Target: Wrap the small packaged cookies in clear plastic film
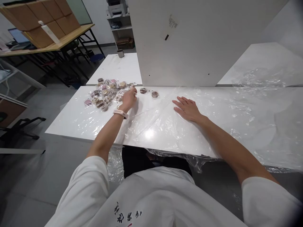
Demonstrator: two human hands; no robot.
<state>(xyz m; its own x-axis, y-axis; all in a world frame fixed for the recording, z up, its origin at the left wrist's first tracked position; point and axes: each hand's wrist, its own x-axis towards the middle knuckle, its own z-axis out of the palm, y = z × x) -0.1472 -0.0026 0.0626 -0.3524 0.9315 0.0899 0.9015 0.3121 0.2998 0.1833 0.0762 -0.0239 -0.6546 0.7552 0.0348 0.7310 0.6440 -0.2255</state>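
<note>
Clear film (241, 110) lies on a white table (68, 121). Left of the upright panel (180, 53), the left hand (129, 98) meets the wrapped sweets (105, 92) — grip unclear; a light pinch should suit. Before the panel, the right hand (187, 108) rests spread, empty.

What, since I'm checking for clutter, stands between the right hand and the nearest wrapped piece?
Nothing visible stands between the right hand and the nearest wrapped piece; only clear film lies over the white tabletop there. The left hand is on that piece's far side, at the pile.
</note>
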